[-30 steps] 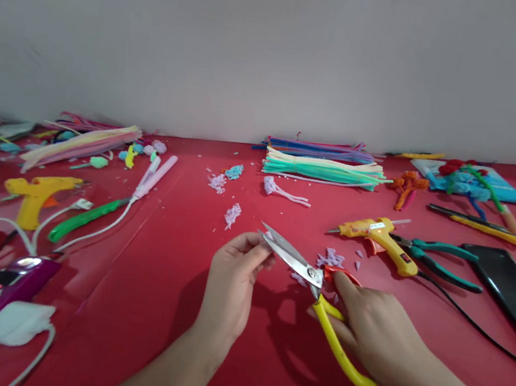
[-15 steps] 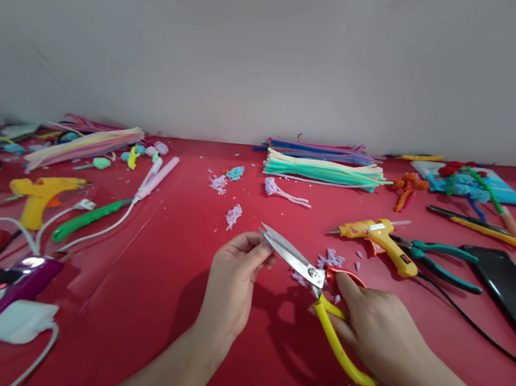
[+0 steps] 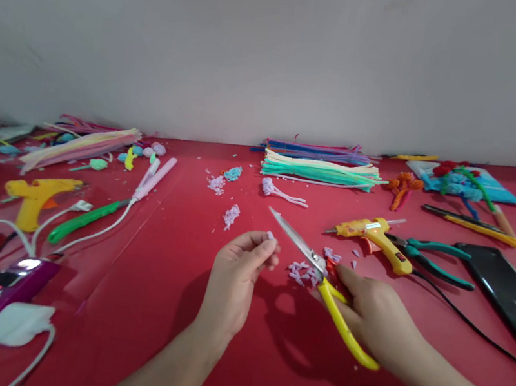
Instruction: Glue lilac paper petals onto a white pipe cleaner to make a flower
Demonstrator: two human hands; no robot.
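Between thumb and fingertips, my left hand (image 3: pixel 239 268) pinches a small lilac piece (image 3: pixel 270 236), most of it hidden by the fingers. My right hand (image 3: pixel 374 309) grips scissors (image 3: pixel 316 259) with yellow and red handles; their blades look closed and point up and left, apart from the left hand. Under the blades lies a scatter of lilac snippets (image 3: pixel 301 273) on the red table. Farther back is a lilac pipe-cleaner piece (image 3: pixel 282 192) with a curled head and two stems. Little heaps of lilac fluff (image 3: pixel 231 216) and blue fluff (image 3: pixel 232 173) lie left of it.
Bundled pipe cleaners (image 3: pixel 320 169) lie by the wall. On the right are a yellow glue gun (image 3: pixel 378 235), pliers (image 3: pixel 438 257) and a black phone (image 3: pixel 510 298). Leftward are another glue gun (image 3: pixel 36 197), a pink hair straightener (image 3: pixel 155 177), a green-handled tool (image 3: pixel 87 221) and a purple power strip (image 3: pixel 0 302).
The scissors have drawn away from my left fingertips, and their blades have come together. The lilac piece now shows above the left fingers. The view has shifted slightly.
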